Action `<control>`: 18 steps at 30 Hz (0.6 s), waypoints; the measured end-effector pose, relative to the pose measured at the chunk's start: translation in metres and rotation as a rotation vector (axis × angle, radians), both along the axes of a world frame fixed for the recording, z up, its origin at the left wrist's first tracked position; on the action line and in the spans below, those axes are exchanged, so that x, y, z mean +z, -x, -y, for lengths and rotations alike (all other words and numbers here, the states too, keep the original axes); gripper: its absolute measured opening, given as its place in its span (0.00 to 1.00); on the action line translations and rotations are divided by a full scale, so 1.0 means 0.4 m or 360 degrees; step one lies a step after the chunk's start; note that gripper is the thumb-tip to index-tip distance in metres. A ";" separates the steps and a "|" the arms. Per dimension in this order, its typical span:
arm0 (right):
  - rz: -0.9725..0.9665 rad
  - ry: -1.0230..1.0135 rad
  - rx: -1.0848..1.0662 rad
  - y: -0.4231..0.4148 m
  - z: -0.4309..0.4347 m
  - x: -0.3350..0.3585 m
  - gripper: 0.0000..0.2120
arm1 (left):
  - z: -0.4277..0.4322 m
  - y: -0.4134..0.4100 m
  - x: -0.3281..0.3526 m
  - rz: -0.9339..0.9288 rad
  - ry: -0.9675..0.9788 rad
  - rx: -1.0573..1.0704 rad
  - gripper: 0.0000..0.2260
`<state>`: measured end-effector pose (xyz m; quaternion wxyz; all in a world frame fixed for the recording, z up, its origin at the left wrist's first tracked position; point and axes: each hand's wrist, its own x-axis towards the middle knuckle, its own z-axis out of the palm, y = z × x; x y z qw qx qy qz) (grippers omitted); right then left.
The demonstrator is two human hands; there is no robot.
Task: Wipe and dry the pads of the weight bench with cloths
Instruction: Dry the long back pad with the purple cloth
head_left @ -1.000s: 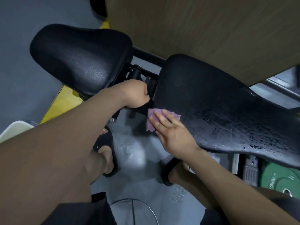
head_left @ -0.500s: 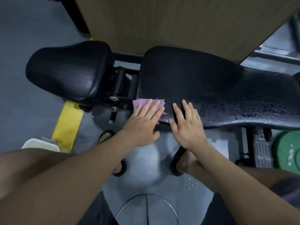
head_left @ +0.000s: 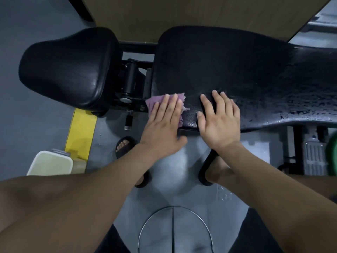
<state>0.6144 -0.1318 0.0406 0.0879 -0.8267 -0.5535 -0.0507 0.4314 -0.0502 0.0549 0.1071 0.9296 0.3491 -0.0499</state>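
The black weight bench has two pads. The seat pad (head_left: 69, 70) lies to the left; the long back pad (head_left: 237, 70) stretches to the right and glistens with water droplets along its near right part. A purple cloth (head_left: 155, 102) lies on the back pad's near left corner. My left hand (head_left: 164, 121) presses flat on the cloth with straight fingers. Just right of it, my right hand (head_left: 218, 117) rests flat on the pad's near edge, touching no cloth.
A metal hinge and a pin (head_left: 128, 121) sit between the pads. A yellow floor stripe (head_left: 80, 130) and a white bin (head_left: 51, 163) are at the lower left. A wooden panel (head_left: 182, 13) stands behind the bench. My feet in black sandals stand on the grey floor below it.
The cloth passed from under my right hand to under my left. My left hand came off the hinge onto the pad corner; my right hand shifted right, bare on the pad.
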 end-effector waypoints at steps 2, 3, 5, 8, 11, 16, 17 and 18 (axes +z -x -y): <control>0.0004 0.0027 0.0009 0.000 0.002 -0.001 0.25 | 0.046 0.013 -0.004 -0.0014 -0.0043 -0.0151 0.47; -0.0012 0.0051 0.0022 -0.003 0.001 0.002 0.25 | 0.066 0.026 -0.004 -0.0009 -0.0052 -0.0264 0.46; -0.0065 0.0089 0.0077 -0.022 -0.003 0.019 0.24 | 0.076 0.051 -0.007 0.0062 -0.0052 -0.0449 0.40; -0.0080 0.0045 0.0211 -0.077 -0.019 0.043 0.21 | 0.014 0.066 -0.023 0.0193 -0.0085 -0.0616 0.30; -0.0017 -0.0082 0.0215 -0.098 -0.024 0.030 0.18 | -0.058 0.071 -0.035 0.0245 -0.0113 -0.0701 0.29; 0.0024 -0.0175 0.0217 -0.098 -0.020 0.004 0.19 | -0.021 0.038 -0.080 0.0473 -0.0299 -0.0594 0.25; 0.0034 -0.0188 0.0221 -0.100 -0.020 0.003 0.19 | -0.008 0.027 -0.087 0.0492 -0.0325 -0.0603 0.24; 0.0045 -0.0199 0.0228 -0.102 -0.020 0.002 0.19 | 0.000 0.014 -0.093 0.0505 -0.0358 -0.0622 0.24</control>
